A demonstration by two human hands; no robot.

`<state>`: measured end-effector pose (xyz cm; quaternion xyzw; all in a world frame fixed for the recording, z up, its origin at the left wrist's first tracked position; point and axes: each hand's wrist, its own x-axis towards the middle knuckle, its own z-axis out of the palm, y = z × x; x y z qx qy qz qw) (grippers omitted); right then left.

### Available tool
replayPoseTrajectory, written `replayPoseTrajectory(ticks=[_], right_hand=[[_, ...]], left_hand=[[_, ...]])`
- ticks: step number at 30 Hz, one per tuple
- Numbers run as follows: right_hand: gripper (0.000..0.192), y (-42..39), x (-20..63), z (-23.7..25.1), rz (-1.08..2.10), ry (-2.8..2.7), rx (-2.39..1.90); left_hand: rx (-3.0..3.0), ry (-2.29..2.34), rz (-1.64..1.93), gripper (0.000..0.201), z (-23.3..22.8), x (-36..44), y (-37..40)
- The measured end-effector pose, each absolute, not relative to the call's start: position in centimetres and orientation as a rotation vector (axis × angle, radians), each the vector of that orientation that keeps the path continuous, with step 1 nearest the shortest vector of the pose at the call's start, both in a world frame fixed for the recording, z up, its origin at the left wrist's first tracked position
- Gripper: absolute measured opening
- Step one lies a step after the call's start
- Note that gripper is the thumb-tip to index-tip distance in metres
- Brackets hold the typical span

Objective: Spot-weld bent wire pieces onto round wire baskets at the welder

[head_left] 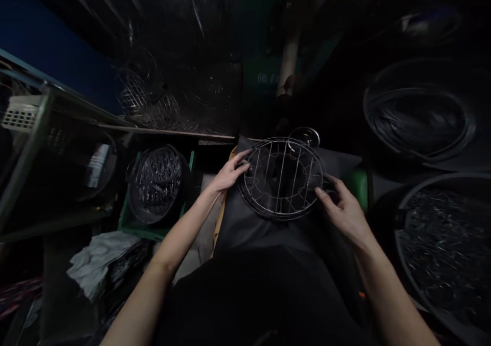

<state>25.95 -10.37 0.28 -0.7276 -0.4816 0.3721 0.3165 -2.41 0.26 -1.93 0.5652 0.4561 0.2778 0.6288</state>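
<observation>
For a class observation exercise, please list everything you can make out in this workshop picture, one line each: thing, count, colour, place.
Round wire rack: one, silver, between the hands
Ring-shaped metal piece: one, silver, at the rack's far rim
Dark sheet: one, dark grey, under the rack
Wire pieces: many, silver, in the left tub
Green crate: one, around that tub
Small metal bits: many, grey, in the right tub
Wire parts: several, silver, upper left
Perforated basket: one, whitish, far left
Crumpled cloth: pale grey, lower left, count unclear
Green object: one, beyond the right hand
Left hand: one, bare, rack's left rim
Right hand: one, bare, rack's right rim
Darker corners: unreadable
</observation>
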Motion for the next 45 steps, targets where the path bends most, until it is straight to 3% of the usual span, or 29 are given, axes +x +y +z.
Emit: replayPoseTrajectory(ticks=[3,14,25,33,40,45], right_hand=[[0.057,-10.6,26.2,0.6,1.053,-1.243,-1.849],[0.059,-10.6,23.6,0.9,0.689,-1.09,-1.97],[0.046,-9.8,23.4,1.3,0.831,-0.909,-1.918],[0.042,-9.4,23.7,0.6,0.903,-0.865,-1.828],[0.024,-8.9,23.5,3.1,0.79,-0.964,-2.027],[0.039,-7.4,24.4,3.7,0.718,-1.06,-2.037]], left_hand=[[1.314,1.052,0.696,0.05,-1.7,-2.3,-0.4],[1.385,1.485,0.796,0.022,0.0,-1.8,-0.5],[1.246,1.499,0.685,0.045,-0.7,-0.8,0.7],[1.279,1.495,0.679,0.045,-0.9,-0.4,1.2],[1.298,1.463,0.643,0.042,-0.9,-0.2,1.7],[1.414,1.465,0.583,0.035,0.0,-0.1,1.9]])
